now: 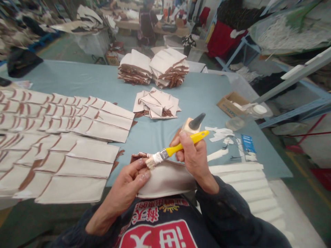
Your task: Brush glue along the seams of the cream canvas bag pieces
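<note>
My right hand (193, 156) is closed around a yellow-handled brush (178, 147), its bristles pointing down and left, white stuff on the ferrule. My left hand (131, 184) pinches the upper left edge of a cream fabric piece (167, 181) with brown trim, close to the bristles. The piece lies at the table's front edge, against my apron. Just beyond my right hand stands a pale container with a black cone-shaped top (197, 122); its lower part is hidden behind the hand.
Overlapping rows of cream pieces (85, 158) cover the left side. Stacks (169, 67) and a loose pile (157, 103) stand farther back. Right are white strips (243, 187), a blue card (248, 143), and a cardboard box (232, 103). A person (148, 22) is in the background.
</note>
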### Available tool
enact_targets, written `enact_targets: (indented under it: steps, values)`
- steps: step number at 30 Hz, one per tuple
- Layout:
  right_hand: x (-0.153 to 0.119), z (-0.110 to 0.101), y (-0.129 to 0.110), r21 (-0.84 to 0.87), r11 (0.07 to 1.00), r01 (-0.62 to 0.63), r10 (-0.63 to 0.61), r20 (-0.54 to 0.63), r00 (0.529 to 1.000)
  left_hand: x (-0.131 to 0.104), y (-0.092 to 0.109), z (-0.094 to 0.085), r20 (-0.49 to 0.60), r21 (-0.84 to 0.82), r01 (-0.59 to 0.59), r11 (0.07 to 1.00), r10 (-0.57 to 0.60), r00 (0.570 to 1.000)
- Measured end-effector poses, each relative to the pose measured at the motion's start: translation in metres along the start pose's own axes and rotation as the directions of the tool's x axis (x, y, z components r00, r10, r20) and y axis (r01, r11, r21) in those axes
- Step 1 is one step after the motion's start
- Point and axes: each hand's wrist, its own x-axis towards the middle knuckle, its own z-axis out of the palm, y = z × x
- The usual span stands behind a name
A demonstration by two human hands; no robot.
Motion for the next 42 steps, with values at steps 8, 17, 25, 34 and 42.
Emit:
enact_targets:
  steps: [8,17,25,34,42]
  values:
    - [-0.013,0.006,0.007,-0.056,0.996,0.069,-0.076,-0.135,0.988,-0.002,-0.017,0.005,-0.121,0.073,0.003,0.997,0.006,0.993]
    - [-0.021,-0.010,0.003,-0.377,0.776,0.507,-0.434,0.264,0.861,0.007,-0.021,0.006,-0.149,-0.075,0.050,0.996,-0.061,0.987]
    - [-0.025,-0.037,-0.017,-0.032,0.993,0.111,-0.098,0.265,0.959,0.004,-0.007,-0.005,-0.137,-0.236,0.078,0.969,-0.112,0.984]
    - [-0.001,-0.033,-0.010,-0.169,0.984,0.059,0.019,0.427,0.904,-0.002,0.001,-0.001,0.077,-0.260,0.207,0.943,-0.194,0.978]
    - [0.010,-0.031,-0.007,-0.228,0.889,0.396,-0.289,0.392,0.873,-0.002,0.000,0.003,0.049,-0.231,0.247,0.941,-0.242,0.969]
